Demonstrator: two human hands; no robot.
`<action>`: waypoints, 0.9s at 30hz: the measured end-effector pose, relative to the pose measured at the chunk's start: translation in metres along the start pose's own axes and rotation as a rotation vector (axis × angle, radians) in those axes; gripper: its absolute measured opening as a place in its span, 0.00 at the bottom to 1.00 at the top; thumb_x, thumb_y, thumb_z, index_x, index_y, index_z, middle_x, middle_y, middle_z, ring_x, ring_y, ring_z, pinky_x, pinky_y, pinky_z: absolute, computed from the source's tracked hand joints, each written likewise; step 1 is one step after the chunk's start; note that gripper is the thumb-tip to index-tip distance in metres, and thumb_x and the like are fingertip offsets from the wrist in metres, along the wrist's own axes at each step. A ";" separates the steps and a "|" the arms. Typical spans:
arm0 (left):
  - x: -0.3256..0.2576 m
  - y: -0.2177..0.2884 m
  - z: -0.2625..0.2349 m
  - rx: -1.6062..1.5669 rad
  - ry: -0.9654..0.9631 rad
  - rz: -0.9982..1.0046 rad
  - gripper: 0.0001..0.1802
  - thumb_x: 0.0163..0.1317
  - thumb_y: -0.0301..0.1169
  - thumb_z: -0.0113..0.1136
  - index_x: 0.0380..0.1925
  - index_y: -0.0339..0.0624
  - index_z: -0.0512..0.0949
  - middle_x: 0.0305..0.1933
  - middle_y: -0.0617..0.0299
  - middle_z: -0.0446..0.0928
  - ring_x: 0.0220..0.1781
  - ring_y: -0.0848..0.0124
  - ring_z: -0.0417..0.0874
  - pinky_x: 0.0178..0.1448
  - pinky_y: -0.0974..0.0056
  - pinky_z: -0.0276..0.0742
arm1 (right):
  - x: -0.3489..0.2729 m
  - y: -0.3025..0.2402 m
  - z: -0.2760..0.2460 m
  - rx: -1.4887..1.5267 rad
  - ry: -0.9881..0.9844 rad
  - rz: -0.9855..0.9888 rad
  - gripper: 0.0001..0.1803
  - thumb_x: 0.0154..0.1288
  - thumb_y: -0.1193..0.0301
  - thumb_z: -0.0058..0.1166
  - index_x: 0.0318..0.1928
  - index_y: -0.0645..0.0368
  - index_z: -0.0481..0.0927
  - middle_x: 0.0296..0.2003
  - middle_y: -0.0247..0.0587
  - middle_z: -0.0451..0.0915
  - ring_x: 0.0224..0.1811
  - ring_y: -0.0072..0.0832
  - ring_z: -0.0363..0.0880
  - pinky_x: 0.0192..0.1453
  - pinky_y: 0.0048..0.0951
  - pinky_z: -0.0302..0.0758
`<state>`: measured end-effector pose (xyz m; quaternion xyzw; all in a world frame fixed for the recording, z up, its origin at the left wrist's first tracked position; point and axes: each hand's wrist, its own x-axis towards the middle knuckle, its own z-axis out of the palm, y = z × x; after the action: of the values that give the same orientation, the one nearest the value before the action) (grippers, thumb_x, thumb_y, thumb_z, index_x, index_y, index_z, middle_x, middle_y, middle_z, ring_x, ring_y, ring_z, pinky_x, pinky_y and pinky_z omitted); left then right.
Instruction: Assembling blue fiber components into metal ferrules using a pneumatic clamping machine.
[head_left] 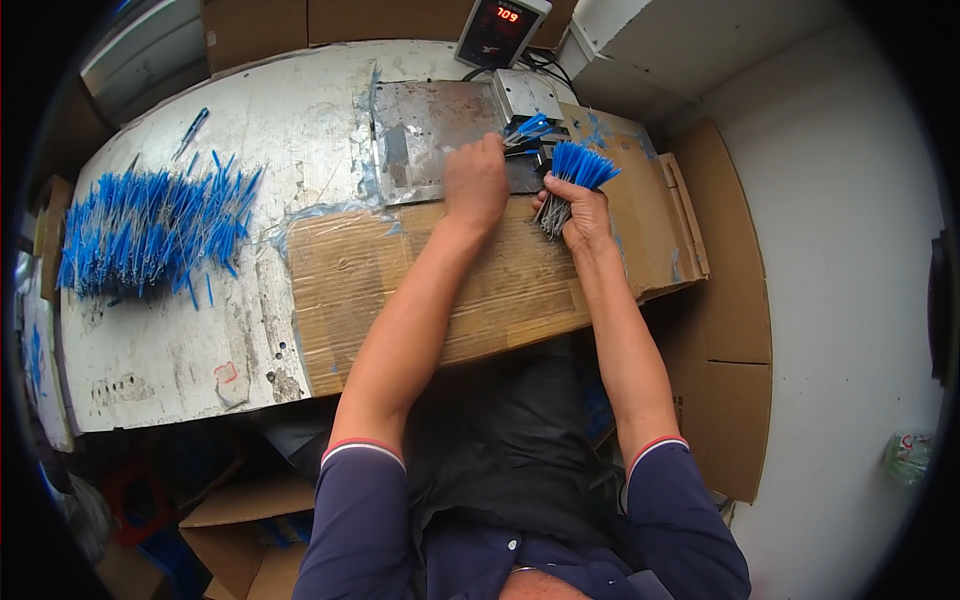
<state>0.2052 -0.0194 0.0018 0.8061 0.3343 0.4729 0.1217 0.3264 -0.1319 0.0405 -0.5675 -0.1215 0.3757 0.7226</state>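
Note:
My right hand (581, 210) is closed round a thick bundle of thin blue-tipped wires (580, 166). Their blue ends fan out above the thumb, and looped grey metal ends hang below the fist. My left hand (477, 180) is closed over the metal plate (422, 130), back of the hand up. A few more blue-tipped wires (527, 129) stick out past its fingertips toward a small metal machine (527, 97). The fingertips themselves are mostly hidden, so the exact grip cannot be seen. A dark fixture of the machine sits between the two hands.
A large heap of blue-tipped wires (155, 230) lies on the white worktable (180, 365) at the left, with a pen (192, 133) behind it. Flat cardboard (430, 270) covers the near edge. A box with a red-lit display (503, 30) stands at the back, cables beside it.

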 end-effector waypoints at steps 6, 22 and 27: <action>-0.002 -0.001 0.001 -0.052 -0.025 0.043 0.06 0.59 0.24 0.57 0.36 0.42 0.76 0.31 0.55 0.80 0.35 0.58 0.83 0.39 0.56 0.79 | -0.002 -0.003 -0.011 -0.036 -0.053 0.025 0.07 0.58 0.80 0.68 0.35 0.65 0.82 0.26 0.43 0.83 0.25 0.33 0.85 0.31 0.38 0.87; 0.002 0.007 -0.003 -0.349 -0.078 -0.214 0.04 0.75 0.27 0.53 0.40 0.38 0.73 0.30 0.53 0.81 0.29 0.58 0.84 0.34 0.56 0.78 | -0.013 0.004 -0.008 -0.046 -0.135 -0.082 0.13 0.57 0.77 0.69 0.42 0.64 0.81 0.29 0.40 0.83 0.27 0.29 0.84 0.30 0.31 0.83; -0.003 0.027 0.003 -0.867 -0.317 -0.485 0.07 0.78 0.27 0.51 0.49 0.36 0.75 0.30 0.65 0.78 0.27 0.80 0.77 0.30 0.71 0.74 | -0.013 -0.002 -0.012 -0.071 -0.219 -0.048 0.14 0.53 0.78 0.69 0.41 0.63 0.83 0.29 0.39 0.84 0.24 0.26 0.83 0.28 0.28 0.83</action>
<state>0.2182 -0.0408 0.0124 0.6428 0.2623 0.3981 0.5996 0.3257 -0.1499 0.0411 -0.5451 -0.2267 0.4135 0.6932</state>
